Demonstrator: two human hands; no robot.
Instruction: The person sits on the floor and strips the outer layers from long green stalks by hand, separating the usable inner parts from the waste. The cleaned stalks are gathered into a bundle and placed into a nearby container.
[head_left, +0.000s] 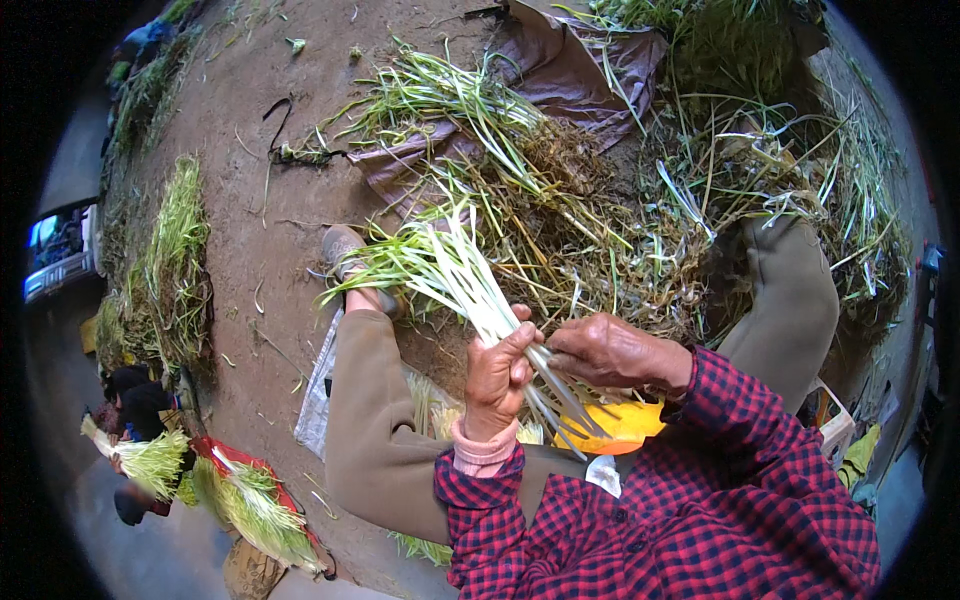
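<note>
My left hand is closed around a bunch of long white-stemmed greens. Their green leaf tips fan out towards my shoe, and the thin pale ends hang below my fist. Close beside that fist, my right hand has its fingers curled against the lower stems; whether it pinches one is hidden. Under the pale ends lies a yellow-orange object by my lap. Beyond my hands, a heap of untrimmed stalks with brown, dry roots and leaves lies partly over a purplish sheet.
My bent legs flank the heap. More tangled stalks are piled at the right. Bundles of greens lie on the bare earth at the left. A person holding pale greens is at lower left, near a red cloth under another bundle.
</note>
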